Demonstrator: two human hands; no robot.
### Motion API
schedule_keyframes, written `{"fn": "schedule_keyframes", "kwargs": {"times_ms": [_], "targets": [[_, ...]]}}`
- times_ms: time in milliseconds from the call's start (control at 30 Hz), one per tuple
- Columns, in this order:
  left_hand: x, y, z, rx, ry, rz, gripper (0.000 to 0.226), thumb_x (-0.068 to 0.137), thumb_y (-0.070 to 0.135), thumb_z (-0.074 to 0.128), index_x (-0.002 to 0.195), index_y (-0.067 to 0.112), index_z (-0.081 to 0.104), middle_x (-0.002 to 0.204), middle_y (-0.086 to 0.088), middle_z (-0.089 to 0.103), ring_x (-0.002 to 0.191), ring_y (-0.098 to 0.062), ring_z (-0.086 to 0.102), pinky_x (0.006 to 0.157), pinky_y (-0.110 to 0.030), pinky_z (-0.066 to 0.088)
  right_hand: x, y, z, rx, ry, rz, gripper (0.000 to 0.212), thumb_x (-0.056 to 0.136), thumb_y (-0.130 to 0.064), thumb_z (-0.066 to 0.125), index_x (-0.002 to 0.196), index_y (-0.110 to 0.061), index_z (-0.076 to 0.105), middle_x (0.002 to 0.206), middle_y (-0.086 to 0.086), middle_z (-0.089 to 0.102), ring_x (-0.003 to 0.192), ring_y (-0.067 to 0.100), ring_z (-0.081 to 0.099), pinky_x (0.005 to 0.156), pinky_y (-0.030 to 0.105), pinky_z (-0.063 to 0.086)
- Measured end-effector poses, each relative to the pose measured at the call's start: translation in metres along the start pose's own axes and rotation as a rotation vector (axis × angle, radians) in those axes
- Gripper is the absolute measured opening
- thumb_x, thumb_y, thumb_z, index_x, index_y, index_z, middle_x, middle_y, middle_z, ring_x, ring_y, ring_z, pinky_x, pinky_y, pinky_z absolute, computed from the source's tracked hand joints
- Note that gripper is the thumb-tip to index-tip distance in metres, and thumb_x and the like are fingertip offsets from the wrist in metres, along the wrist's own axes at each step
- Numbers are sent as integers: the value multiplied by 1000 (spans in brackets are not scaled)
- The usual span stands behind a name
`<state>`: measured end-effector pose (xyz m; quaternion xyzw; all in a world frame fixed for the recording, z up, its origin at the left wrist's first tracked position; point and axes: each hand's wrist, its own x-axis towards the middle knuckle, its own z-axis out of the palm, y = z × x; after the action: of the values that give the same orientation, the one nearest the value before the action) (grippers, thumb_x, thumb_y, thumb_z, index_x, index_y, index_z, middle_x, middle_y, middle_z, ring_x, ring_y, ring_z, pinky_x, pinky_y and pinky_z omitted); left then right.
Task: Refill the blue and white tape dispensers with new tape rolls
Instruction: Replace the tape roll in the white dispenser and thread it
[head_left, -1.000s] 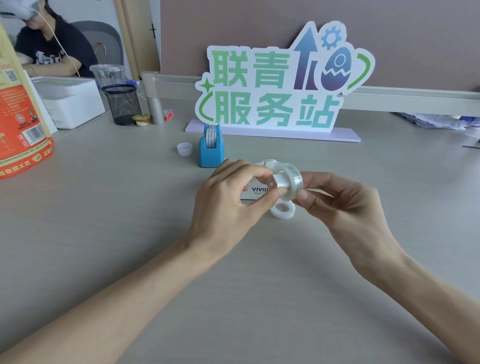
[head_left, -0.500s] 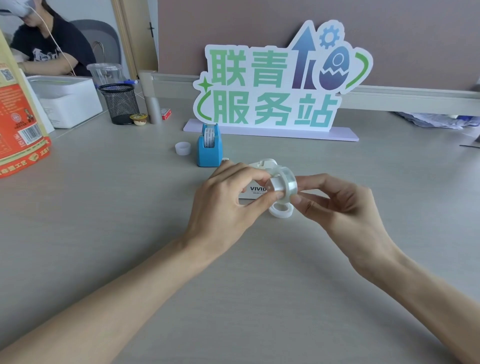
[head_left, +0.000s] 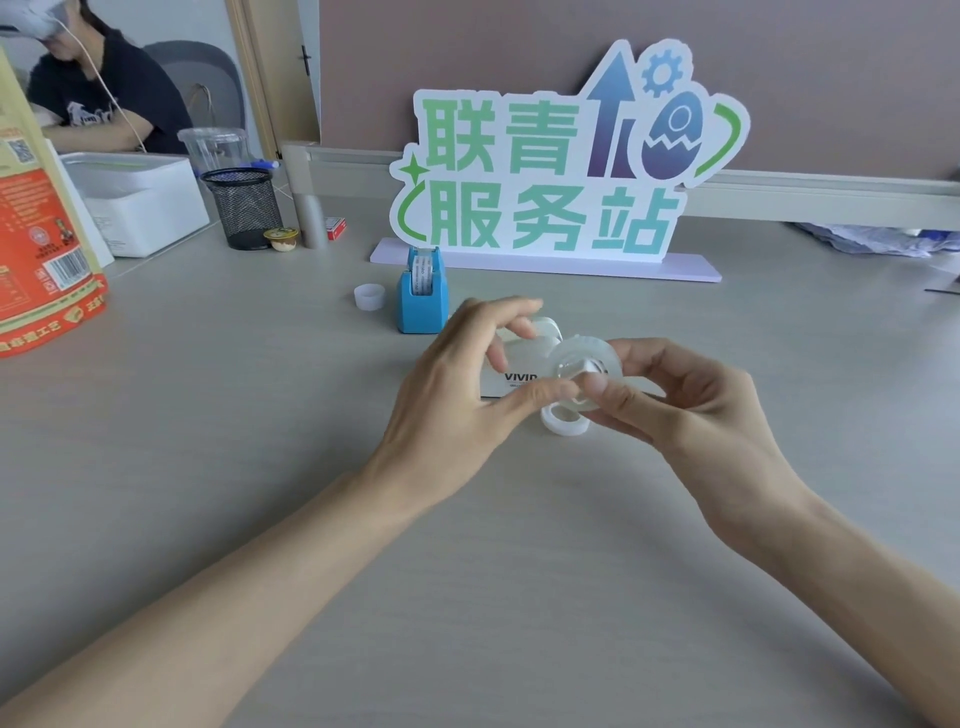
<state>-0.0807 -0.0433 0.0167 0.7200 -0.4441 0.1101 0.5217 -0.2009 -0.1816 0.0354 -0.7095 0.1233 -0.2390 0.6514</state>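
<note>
Both hands hold a clear tape roll (head_left: 582, 366) just above the desk. My right hand (head_left: 691, 405) grips its right side and my left hand (head_left: 462, 379) pinches its lower left edge with thumb and finger. Behind the roll lies the white tape dispenser (head_left: 511, 358), mostly hidden, with "VIVID" lettering showing. A small white ring (head_left: 563, 422) lies on the desk under the roll. The blue tape dispenser (head_left: 422, 299) stands upright farther back with a roll inside it.
A small white cap (head_left: 369, 296) sits left of the blue dispenser. Behind stands a large sign (head_left: 561, 171) on a lilac base. At back left are a black mesh cup (head_left: 244, 208), a white box (head_left: 140, 200), an orange bag (head_left: 39, 249) and a seated person (head_left: 98, 98).
The roll has turned so its flat face now points more toward me. My left fingers opened off the top of the roll and now pinch only its lower edge.
</note>
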Motion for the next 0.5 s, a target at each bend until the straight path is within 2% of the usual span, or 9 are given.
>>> {"fn": "schedule_keyframes", "kwargs": {"times_ms": [100,167,233,367,500], "targets": [[1,2,-1,-170,-155,-131,40,77,44,67,113,27,63,103,17,65,84,-6,56,57,-6,41,0,2,-1,-13,-27,-22,27,73,-22,76,95,-8,73,102,7,76,91,25,75,92,41,57],[1,3,-1,-207,-205,-144,31,77,47,63,97,23,68,95,17,66,83,-7,57,54,-4,40,0,3,-1,-22,-44,-33,23,77,-17,74,97,-8,72,103,6,76,91,21,75,92,36,57],[0,4,0,-214,-208,-131,28,78,46,62,89,21,66,88,15,65,83,-7,57,54,-4,40,1,4,-2,-39,-61,-47,22,80,-15,73,101,-9,72,104,3,77,94,17,75,91,31,57],[0,3,-2,-188,-213,-118,19,85,37,63,90,19,64,86,20,63,82,0,56,55,-3,40,2,3,-3,-57,-116,-64,29,76,-17,73,105,-11,72,105,1,77,98,13,73,83,22,57],[-1,3,0,-97,-215,-97,24,87,42,59,93,20,62,86,28,59,77,3,54,56,-7,42,2,4,-3,-51,-85,-79,29,71,-16,75,100,-13,72,100,2,78,91,14,75,72,18,55]]}}
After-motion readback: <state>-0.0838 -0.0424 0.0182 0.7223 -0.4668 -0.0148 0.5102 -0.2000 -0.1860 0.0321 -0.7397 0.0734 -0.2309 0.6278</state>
